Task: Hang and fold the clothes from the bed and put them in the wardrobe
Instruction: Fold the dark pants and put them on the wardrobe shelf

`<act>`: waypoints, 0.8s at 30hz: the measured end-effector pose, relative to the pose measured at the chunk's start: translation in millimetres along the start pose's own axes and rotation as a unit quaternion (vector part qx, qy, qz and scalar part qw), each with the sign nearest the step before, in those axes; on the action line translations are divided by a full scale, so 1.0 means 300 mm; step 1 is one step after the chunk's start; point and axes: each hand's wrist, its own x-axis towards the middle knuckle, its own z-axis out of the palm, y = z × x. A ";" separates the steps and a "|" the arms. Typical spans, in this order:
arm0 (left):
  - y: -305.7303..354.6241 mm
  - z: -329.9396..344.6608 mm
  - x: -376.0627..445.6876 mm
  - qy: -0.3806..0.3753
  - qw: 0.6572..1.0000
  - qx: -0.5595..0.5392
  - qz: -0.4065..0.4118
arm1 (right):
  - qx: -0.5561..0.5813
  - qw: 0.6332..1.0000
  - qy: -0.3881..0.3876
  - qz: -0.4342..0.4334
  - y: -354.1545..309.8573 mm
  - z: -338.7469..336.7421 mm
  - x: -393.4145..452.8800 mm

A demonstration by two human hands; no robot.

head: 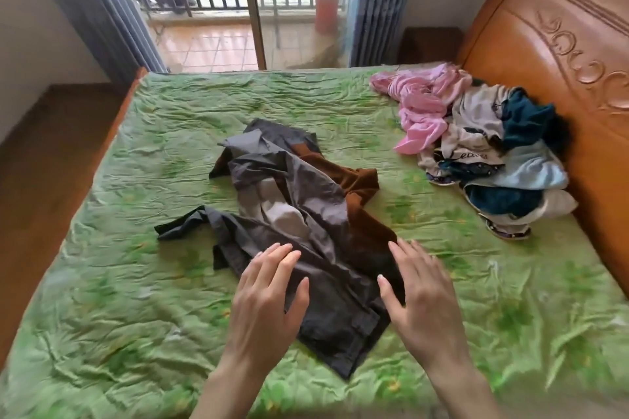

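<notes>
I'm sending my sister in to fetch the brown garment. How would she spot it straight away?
On the green bed, ignore the heap by the orange headboard and look mid-bed. There the brown garment lies half under a crumpled grey garment. It is the only rust-brown cloth there.

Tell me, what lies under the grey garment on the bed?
A brown garment shows from under the grey garment, at its right side. How far it continues below is hidden. Elsewhere the green bedsheet lies beneath.

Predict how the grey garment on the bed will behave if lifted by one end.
The grey garment lies crumpled in thin folds, so it would probably hang limp. It looks light. The brown cloth lies tangled with it and may drag along.
</notes>
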 end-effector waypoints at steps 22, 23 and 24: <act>-0.056 0.785 -0.355 -0.108 0.971 0.017 -0.214 | -0.083 0.968 -0.219 -0.090 0.716 0.568 -0.041; -0.052 0.839 -0.368 -0.109 0.971 0.015 -0.213 | -0.089 0.965 -0.224 -0.107 0.748 0.616 -0.030; -0.050 0.894 -0.381 -0.110 0.971 0.015 -0.214 | -0.092 0.962 -0.229 -0.118 0.778 0.669 -0.019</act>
